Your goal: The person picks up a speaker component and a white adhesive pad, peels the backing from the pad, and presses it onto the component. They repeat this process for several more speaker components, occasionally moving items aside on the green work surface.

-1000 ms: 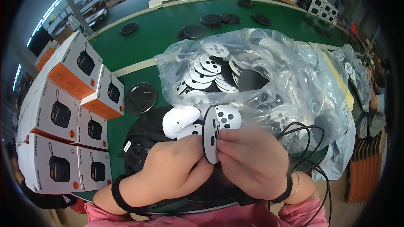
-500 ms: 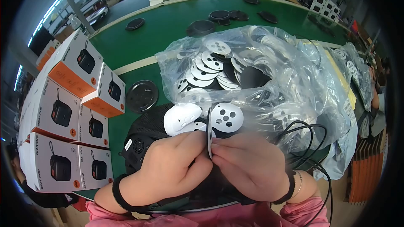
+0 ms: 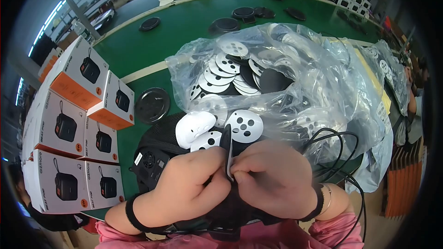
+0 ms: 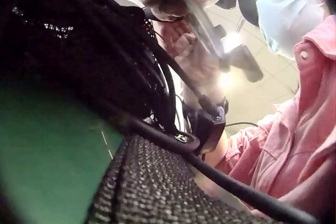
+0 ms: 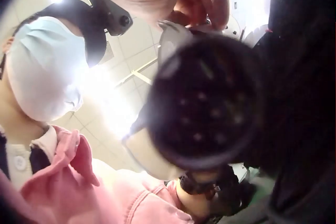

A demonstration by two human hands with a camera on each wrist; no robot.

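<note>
Between both hands stands a thin disc (image 3: 227, 150), turned almost edge-on, its dark side to the left and a pale layer along the right. My left hand (image 3: 191, 177) pinches its lower left part with curled fingers. At the lower right edge, thumb and fingers of my right hand (image 3: 277, 180) pinch the disc. Just beyond it lie white discs (image 3: 244, 124) with black spots and a smooth white rounded piece (image 3: 194, 129). The left wrist view shows the disc (image 4: 197, 16) from the side, below the fingers. A dark, blurred round shape (image 5: 205, 103) fills much of the right wrist view.
A clear plastic bag (image 3: 318, 78) spills many spotted discs over the green table (image 3: 134, 50). Printed speaker boxes (image 3: 64, 120) are stacked at left, near a black round lid (image 3: 152, 105). Black cables (image 3: 341, 157) loop at right. Black mesh (image 3: 161, 143) lies under the hands.
The disc has turned from showing its spotted white face to nearly edge-on, now with its dark side toward the left. Both hands keep hold of it. The view has shifted slightly.
</note>
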